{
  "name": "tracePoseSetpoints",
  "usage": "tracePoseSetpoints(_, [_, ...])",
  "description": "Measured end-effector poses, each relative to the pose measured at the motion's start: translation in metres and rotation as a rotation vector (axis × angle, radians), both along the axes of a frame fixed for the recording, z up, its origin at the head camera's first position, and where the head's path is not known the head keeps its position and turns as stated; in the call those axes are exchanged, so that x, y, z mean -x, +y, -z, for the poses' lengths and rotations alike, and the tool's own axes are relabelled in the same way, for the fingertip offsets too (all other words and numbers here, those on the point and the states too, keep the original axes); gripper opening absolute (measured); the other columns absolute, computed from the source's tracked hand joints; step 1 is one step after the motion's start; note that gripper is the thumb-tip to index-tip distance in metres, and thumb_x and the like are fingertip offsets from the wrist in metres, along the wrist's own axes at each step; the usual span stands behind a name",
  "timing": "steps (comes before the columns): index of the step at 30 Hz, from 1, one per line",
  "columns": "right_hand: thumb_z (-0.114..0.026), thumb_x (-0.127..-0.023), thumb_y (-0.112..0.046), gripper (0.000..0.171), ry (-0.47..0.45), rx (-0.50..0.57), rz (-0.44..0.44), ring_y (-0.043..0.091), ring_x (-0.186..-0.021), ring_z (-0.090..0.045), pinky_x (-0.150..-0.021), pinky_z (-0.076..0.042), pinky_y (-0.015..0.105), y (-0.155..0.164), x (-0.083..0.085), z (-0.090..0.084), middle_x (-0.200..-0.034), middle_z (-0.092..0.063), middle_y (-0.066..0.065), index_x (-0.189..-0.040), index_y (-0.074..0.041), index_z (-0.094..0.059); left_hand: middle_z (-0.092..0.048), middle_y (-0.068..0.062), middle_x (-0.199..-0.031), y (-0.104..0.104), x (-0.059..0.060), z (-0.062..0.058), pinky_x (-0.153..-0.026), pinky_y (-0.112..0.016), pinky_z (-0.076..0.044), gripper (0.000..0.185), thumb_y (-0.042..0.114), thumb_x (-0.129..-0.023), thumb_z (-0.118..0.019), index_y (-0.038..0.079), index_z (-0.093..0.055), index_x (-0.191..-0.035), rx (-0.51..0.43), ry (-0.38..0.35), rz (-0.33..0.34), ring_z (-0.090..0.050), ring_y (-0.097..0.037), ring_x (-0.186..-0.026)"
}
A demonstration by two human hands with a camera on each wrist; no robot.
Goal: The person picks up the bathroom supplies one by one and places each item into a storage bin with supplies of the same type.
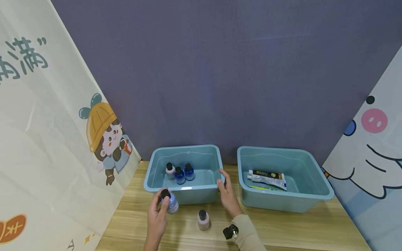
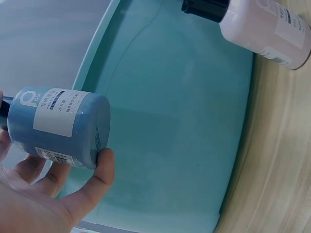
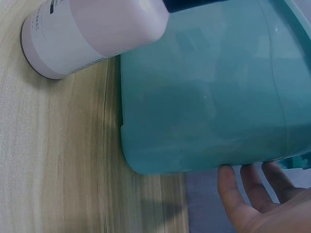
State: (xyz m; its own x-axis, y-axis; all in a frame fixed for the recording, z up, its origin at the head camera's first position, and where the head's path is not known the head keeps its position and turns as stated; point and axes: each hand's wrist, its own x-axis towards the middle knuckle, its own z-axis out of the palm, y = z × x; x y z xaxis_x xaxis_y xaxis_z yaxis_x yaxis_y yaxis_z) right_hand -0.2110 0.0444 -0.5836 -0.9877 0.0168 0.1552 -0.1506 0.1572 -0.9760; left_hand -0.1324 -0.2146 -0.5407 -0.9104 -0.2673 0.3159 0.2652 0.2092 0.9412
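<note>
My left hand (image 1: 157,216) grips a blue pump-style bottle (image 2: 60,126) with a black cap, tilted just in front of the left teal bin (image 1: 201,195). In the left wrist view its white label and base face the camera, and fingers curl round it. At the bin's right end, my right hand (image 1: 229,197) holds the rim by the front corner; in the right wrist view several fingertips press the outer wall, thumb hidden there. Inside that bin stand a pale bottle (image 1: 170,172) and two dark blue bottles (image 1: 180,176), all black-capped. A pink bottle (image 1: 203,221) stands on the table between my hands.
A second teal bin (image 1: 282,204) to the right contains toothpaste-like tubes (image 1: 267,179) and a thin yellow-green item (image 1: 260,188). Both bins sit on a wooden table (image 1: 132,223), before a dark blue-grey backdrop (image 1: 204,87). Printed cloths hang at both sides.
</note>
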Motion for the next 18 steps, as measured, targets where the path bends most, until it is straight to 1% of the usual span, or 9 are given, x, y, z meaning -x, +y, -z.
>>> tracePoseSetpoints(5, [-0.041,-0.110,-0.043,0.049,-0.002,-0.004,0.002,0.038,-0.152,-0.030,-0.116,-0.032,0.067,0.000,0.000,0.000,-0.169,-0.025,0.010,-0.157,-0.032,-0.031,-0.068,-0.016,-0.123,-0.001,0.000,-0.002,-0.096,-0.014,-0.045,0.027,0.008,-0.106,-0.053,0.004,-0.062,-0.131,-0.020,0.026,-0.002,-0.061,-0.003,-0.115])
tracePoseSetpoints(13, [-0.040,-0.111,-0.042,0.049,0.001,0.002,-0.001,0.038,-0.152,-0.029,-0.115,-0.033,0.067,0.000,0.001,0.002,-0.169,-0.025,0.009,-0.157,-0.031,-0.032,-0.070,-0.014,-0.122,-0.002,-0.001,-0.008,-0.095,-0.013,-0.045,0.026,0.007,-0.106,-0.053,0.004,-0.062,-0.131,-0.020,0.038,-0.012,-0.061,-0.002,-0.114])
tracePoseSetpoints(18, [-0.040,-0.110,-0.044,0.049,0.002,0.003,-0.003,0.037,-0.151,-0.031,-0.114,-0.034,0.066,0.001,0.002,0.003,-0.168,-0.025,0.008,-0.157,-0.031,-0.032,-0.069,-0.016,-0.123,-0.002,0.000,-0.011,-0.095,-0.013,-0.046,0.027,0.006,-0.106,-0.052,0.003,-0.062,-0.131,-0.021,0.059,-0.004,-0.061,-0.003,-0.116])
